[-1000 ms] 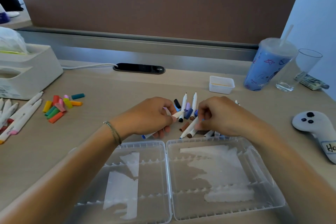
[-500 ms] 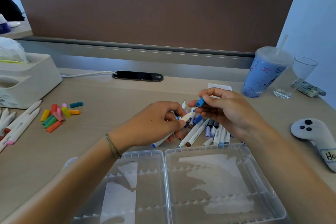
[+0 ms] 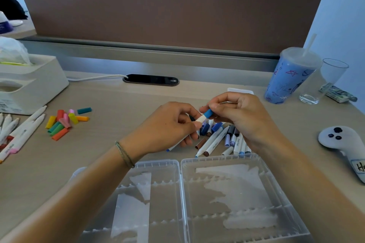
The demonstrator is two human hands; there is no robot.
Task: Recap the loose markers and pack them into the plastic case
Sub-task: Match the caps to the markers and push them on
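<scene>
My left hand (image 3: 169, 126) grips a white marker (image 3: 199, 120) whose far end points toward my right hand. My right hand (image 3: 240, 116) pinches a blue cap (image 3: 208, 113) right at that marker's tip; the cap touches the tip. Under both hands lies a pile of loose markers and caps (image 3: 221, 140) in blue, purple and brown. The clear plastic case (image 3: 180, 165) lies open and flat in front of me, with nothing but white paper scraps in its two halves.
Colourful loose caps (image 3: 65, 121) and more white markers (image 3: 21, 130) lie at the left, next to a white tissue box (image 3: 33, 83). At the right stand a blue cup (image 3: 290, 77) with a straw, a drinking glass (image 3: 324, 81) and a white controller (image 3: 343, 142).
My right hand picked a blue cap out of the pile, lifted it, and has brought it to the tip of the marker held by my left hand.
</scene>
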